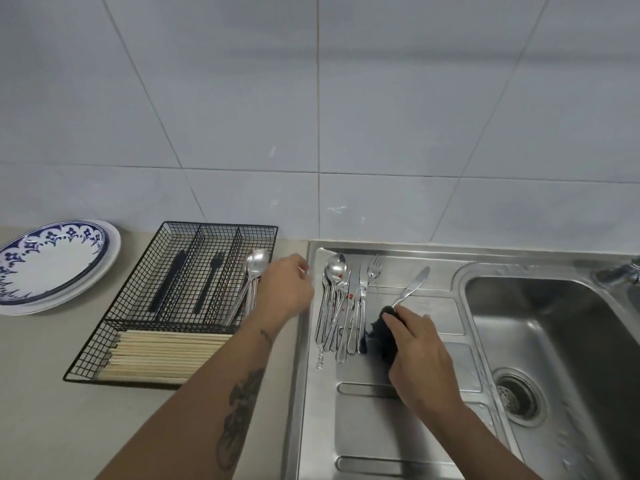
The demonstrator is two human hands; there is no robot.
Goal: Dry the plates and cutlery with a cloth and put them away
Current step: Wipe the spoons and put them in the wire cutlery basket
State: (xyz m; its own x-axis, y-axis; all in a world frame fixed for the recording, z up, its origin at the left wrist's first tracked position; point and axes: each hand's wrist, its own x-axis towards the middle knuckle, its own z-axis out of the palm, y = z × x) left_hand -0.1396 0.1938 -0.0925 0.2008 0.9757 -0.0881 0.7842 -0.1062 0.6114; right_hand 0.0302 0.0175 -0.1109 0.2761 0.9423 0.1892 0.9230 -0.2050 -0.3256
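Possibly slipping: butter knife [412, 285] pinched in black cloth [384, 336] by right hand [420, 355]; left hand [285, 289] fingers hidden, can't tell

Both forearms are bare, no sleeves in sight; the left forearm [221, 386] carries dark tattoos, a large one mid-forearm, a smaller one just below the left hand [284, 289]; the right forearm [485, 441] is unmarked.

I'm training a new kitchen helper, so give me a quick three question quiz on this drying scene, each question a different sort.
1. True or false: the right hand holds a dark cloth wrapped round a butter knife.
2. Where do the wooden chopsticks lie? A: draining board B: wire basket C: sink bowl
3. Fill in: the patterned plate has a ____ border.

Key: 1 true; 2 B; 3 blue.
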